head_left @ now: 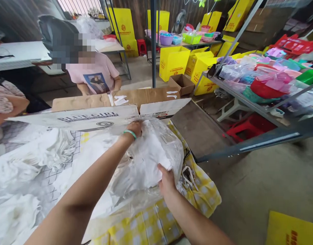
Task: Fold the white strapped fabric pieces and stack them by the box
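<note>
A clear plastic bag [175, 143] with white cloth pieces [148, 153] in it lies on the table in front of me. My left hand [135, 128], with a green bangle at the wrist, is closed on the bag's far edge. My right hand [167, 180] grips the near right side, thumb on top of the white cloth and fingers hidden underneath. Stacks of white cloth [44, 149] lie to the left on a checked cover. Beneath the bag spreads a yellow-and-white checked tablecloth [156, 221].
Opened cardboard boxes [100, 117] stand along the table's far side. Behind them sits a person in a pink shirt [95, 73]; another person's arm [11, 105] shows at left. A metal rack [238, 92] with colourful plastic goods is on the right, near yellow cartons [174, 63].
</note>
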`<state>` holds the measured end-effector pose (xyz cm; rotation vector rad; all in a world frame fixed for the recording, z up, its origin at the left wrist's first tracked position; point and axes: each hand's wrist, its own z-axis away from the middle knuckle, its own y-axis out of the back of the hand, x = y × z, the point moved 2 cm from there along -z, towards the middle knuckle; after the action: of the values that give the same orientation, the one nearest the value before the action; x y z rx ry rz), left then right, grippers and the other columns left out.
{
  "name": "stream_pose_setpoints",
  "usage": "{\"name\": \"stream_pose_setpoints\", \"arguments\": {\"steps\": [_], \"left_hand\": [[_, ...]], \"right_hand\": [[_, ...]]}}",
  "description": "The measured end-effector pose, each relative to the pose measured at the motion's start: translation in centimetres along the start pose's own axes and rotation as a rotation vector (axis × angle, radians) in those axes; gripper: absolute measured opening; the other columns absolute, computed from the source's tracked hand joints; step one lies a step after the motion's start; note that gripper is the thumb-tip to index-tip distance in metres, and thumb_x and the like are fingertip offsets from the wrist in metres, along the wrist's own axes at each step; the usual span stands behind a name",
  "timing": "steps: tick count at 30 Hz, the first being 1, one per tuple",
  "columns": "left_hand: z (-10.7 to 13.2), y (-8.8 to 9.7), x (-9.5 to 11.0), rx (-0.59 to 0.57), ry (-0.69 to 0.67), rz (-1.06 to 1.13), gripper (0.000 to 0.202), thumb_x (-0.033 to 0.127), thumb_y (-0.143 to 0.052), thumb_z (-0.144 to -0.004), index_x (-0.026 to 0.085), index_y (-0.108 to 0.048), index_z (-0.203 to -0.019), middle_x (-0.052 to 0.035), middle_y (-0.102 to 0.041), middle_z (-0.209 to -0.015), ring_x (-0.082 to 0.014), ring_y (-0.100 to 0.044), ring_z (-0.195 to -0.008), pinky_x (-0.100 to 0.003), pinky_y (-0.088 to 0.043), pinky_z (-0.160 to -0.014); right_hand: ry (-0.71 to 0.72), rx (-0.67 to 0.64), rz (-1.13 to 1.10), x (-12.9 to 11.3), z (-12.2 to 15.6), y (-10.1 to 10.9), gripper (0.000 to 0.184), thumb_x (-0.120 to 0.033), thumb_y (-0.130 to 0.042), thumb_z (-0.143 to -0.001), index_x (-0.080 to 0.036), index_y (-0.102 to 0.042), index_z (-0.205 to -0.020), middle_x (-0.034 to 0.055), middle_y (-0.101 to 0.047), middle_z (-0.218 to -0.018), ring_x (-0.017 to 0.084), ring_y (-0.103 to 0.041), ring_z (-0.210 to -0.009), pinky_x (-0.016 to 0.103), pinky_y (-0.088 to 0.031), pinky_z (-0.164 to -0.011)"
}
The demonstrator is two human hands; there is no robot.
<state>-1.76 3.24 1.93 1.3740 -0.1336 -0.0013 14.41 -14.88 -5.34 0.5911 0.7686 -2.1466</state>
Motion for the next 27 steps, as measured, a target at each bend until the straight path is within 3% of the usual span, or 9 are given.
{"name": "stream_pose_setpoints", "arguments": {"steps": [5, 7, 10, 13, 15, 18, 21, 24, 27], "left_hand": [[7.5, -1.3, 3.9, 0.276, -0.144, 0.087, 0.034, 0.01, -0.037, -0.087, 0.012, -0.06, -0.113, -0.0154, -0.059, -0.118, -0.0255, -0.053, -0.114, -0.039, -0.042, -0.099], [9.3, -3.9, 5.4, 0.218, -0.133, 0.081, 0.036, 0.012, -0.034, -0.089, 0.011, -0.061, -0.112, -0.0168, -0.058, -0.123, -0.0272, -0.052, -0.117, -0.044, -0.04, -0.101], [9.8, -7.5, 6.0, 0.142, -0.008, 0.038, 0.05, 0.032, -0.036, -0.093, 0.008, -0.047, -0.135, -0.0178, -0.037, -0.148, -0.0321, -0.029, -0.139, -0.053, -0.022, -0.113], [9.1, -8.6, 5.4, 0.076, 0.004, 0.035, 0.064, 0.047, -0.032, -0.093, 0.01, -0.035, -0.145, -0.014, -0.024, -0.156, -0.0309, -0.013, -0.145, -0.055, -0.009, -0.116], [8.6, -7.9, 5.1, 0.051, -0.02, 0.043, 0.064, 0.047, -0.034, -0.092, 0.011, -0.037, -0.144, -0.014, -0.025, -0.155, -0.032, -0.014, -0.144, -0.056, -0.01, -0.115], [7.7, -6.1, 5.1, 0.104, -0.034, 0.042, 0.054, 0.043, -0.042, -0.09, 0.011, -0.052, -0.132, -0.0168, -0.04, -0.146, -0.034, -0.029, -0.137, -0.055, -0.019, -0.113], [6.8, -5.8, 5.1, 0.183, 0.009, 0.02, 0.044, 0.033, -0.041, -0.09, 0.012, -0.057, -0.126, -0.0162, -0.05, -0.136, -0.0318, -0.038, -0.13, -0.051, -0.021, -0.112], [6.3, -7.2, 4.9, 0.183, 0.035, 0.036, 0.051, 0.032, -0.037, -0.093, 0.015, -0.044, -0.14, -0.0142, -0.045, -0.142, -0.032, -0.028, -0.138, -0.055, -0.016, -0.114], [6.4, -8.4, 4.4, 0.151, 0.035, 0.068, 0.054, 0.036, -0.036, -0.093, 0.018, -0.04, -0.144, -0.0126, -0.04, -0.147, -0.0344, -0.013, -0.144, -0.061, -0.007, -0.114]], "right_hand": [[0.042, -0.026, 0.119, -0.2, 0.5, 0.8, 0.078, -0.037, -0.07, -0.062, -0.016, -0.04, -0.131, 0.013, -0.062, -0.123, 0.03, -0.061, -0.112, 0.039, -0.054, -0.091], [0.155, -0.037, 0.27, -1.0, 2.0, 1.4, 0.082, -0.043, -0.068, -0.069, -0.018, -0.034, -0.139, 0.012, -0.054, -0.135, 0.028, -0.052, -0.125, 0.037, -0.046, -0.102], [0.284, -0.106, 0.513, -3.3, 5.5, 1.6, 0.075, -0.049, -0.06, -0.08, -0.026, -0.03, -0.145, 0.0056, -0.039, -0.149, 0.025, -0.036, -0.138, 0.035, -0.039, -0.109], [0.506, -0.437, 0.742, -7.7, 8.4, -0.8, 0.048, -0.043, -0.053, -0.087, -0.026, -0.051, -0.132, 0.0064, -0.055, -0.135, 0.024, -0.051, -0.126, 0.036, -0.045, -0.102], [0.821, -0.55, 0.94, -11.4, 8.3, -3.6, 0.032, -0.037, -0.05, -0.09, -0.025, -0.063, -0.117, 0.0078, -0.066, -0.117, 0.024, -0.06, -0.114, 0.037, -0.047, -0.099], [1.194, -0.309, 1.382, -15.6, 4.1, -7.9, 0.044, -0.036, -0.059, -0.084, -0.016, -0.058, -0.123, 0.0174, -0.061, -0.123, 0.032, -0.053, -0.12, 0.046, -0.038, -0.103], [1.016, -0.077, 1.895, -16.6, -2.2, -10.5, 0.062, -0.035, -0.068, -0.077, -0.006, -0.05, -0.129, 0.0257, -0.062, -0.116, 0.037, -0.057, -0.112, 0.046, -0.044, -0.089], [0.757, -0.048, 2.13, -16.3, -5.3, -11.4, 0.038, -0.038, -0.057, -0.085, -0.013, -0.062, -0.113, 0.0194, -0.069, -0.105, 0.03, -0.065, -0.097, 0.035, -0.045, -0.074], [0.972, -0.089, 2.077, -16.7, -3.1, -11.9, 0.031, -0.035, -0.041, -0.094, -0.019, -0.067, -0.097, 0.0135, -0.072, -0.093, 0.023, -0.066, -0.082, 0.029, -0.039, -0.065]]}}
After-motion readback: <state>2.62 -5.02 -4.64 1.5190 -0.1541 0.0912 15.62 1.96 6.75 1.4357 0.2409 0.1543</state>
